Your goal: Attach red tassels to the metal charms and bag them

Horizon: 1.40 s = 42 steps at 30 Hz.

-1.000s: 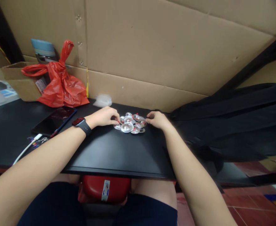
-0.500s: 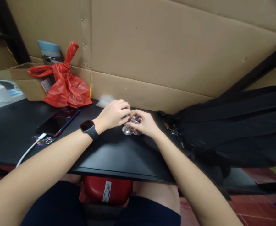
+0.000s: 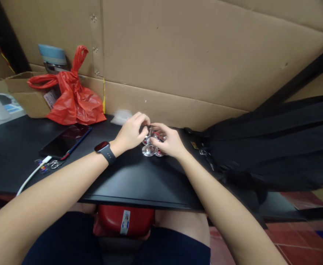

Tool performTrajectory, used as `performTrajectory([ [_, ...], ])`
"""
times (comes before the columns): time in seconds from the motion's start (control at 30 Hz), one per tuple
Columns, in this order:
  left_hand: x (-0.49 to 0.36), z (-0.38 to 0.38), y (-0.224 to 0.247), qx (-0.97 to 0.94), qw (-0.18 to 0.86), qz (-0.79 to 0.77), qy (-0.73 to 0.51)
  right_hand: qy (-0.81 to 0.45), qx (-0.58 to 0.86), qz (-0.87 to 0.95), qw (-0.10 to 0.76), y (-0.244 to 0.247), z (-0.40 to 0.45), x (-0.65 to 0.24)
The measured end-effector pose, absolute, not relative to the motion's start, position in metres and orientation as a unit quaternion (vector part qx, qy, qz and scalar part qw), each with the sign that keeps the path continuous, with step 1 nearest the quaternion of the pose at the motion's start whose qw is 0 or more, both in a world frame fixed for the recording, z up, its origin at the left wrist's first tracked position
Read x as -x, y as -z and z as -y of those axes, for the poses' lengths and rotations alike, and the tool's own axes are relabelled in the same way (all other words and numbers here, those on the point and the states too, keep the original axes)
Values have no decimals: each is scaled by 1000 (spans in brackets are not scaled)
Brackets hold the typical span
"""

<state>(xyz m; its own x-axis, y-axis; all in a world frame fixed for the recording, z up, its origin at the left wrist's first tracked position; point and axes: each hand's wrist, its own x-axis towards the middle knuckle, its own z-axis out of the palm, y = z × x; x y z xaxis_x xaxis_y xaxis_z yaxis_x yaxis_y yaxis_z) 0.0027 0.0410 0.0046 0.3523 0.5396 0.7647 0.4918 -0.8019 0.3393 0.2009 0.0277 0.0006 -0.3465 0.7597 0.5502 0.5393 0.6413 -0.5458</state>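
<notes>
Red bag [image 3: 74, 101], upright behind phone [image 3: 64, 142]; left hand [image 3: 131, 133], fingers curled beside metal discs [image 3: 149, 150] (grip unclear); discs clustered on worktop [image 3: 139, 180], between hands; right hand [image 3: 171, 142], thumb and fingers parted around discs, hold unclear.

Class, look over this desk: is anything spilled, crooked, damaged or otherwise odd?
Nothing clearly stands out. The silver discs overlap untidily, but the left hand and right hand hide some, so damage there cannot be ruled out. The phone lies flat.
</notes>
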Motion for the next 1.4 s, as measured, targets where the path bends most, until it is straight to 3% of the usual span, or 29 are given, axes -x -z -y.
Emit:
performTrajectory([
  [0.17, 3, -48, 2, -844, 81, -284, -448, -182, 394, 789, 435, 0, -28, -201],
  [0.6, 0, -55, 6, -863, 88, -280, -410, -181, 387, 790, 440, 7, -32, -202],
  [0.87, 40, -82, 0, -889, -19, -350, -295, -131, 486, 717, 483, 1, -57, -248],
  [1.0, 59, -93, 6, -892, -29, -390, -225, -85, 606, 684, 396, 7, -74, -290],
  [1.17, 61, -99, 16, -892, -5, -396, -218, -143, 656, 703, 236, 16, -79, -321],
  [1.4, 43, -89, 16, -901, 32, -364, -233, -142, 641, 737, 159, 13, -77, -317],
])
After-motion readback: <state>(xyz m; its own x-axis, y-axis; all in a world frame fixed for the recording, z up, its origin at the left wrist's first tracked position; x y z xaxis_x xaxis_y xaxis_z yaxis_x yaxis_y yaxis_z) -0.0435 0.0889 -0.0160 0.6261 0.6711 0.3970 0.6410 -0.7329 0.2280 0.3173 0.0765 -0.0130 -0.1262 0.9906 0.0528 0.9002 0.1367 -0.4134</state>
